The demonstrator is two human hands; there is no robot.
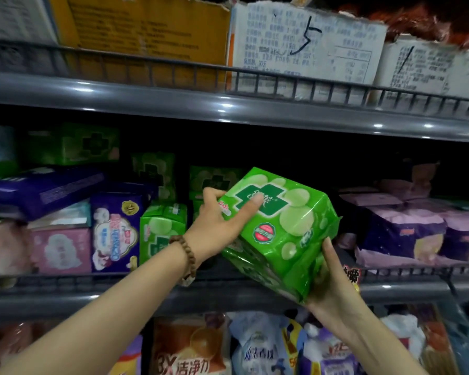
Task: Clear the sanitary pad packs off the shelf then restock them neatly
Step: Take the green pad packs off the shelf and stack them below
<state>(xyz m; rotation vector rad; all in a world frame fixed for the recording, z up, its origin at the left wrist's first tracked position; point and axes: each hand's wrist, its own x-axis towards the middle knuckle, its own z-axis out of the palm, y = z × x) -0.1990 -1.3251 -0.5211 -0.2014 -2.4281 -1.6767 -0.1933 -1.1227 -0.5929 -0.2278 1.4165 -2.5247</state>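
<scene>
Both hands carry a stack of green packs (279,231) in front of the middle shelf (406,289), tilted, above its front rail and not resting on it. At least two packs in the stack; the lower one is partly hidden.

Left hand (222,217): palm on the stack's top left face, fingers curled over the far edge, thumb flat on the cross logo. Right hand (331,282): under the lower right corner, fingers out of sight, thumb up along the side.

Risks, judged:
- Glossy wrapper plus tilt: the upper pack may slide off the lower one if the left hand eases.
- Support sits at one corner only; the stack may sag or fold.
- The loose stock behind may topple if bumped.

Count on the shelf, left to right:
- dark blue long pack (38,190): 1
- pink pack (63,250): 1
- purple upright pack (114,234): 1
- green pack standing at front (161,231): 1; about three more green in shadow behind
- lilac packs (401,234): at least 2, blurred.
</scene>
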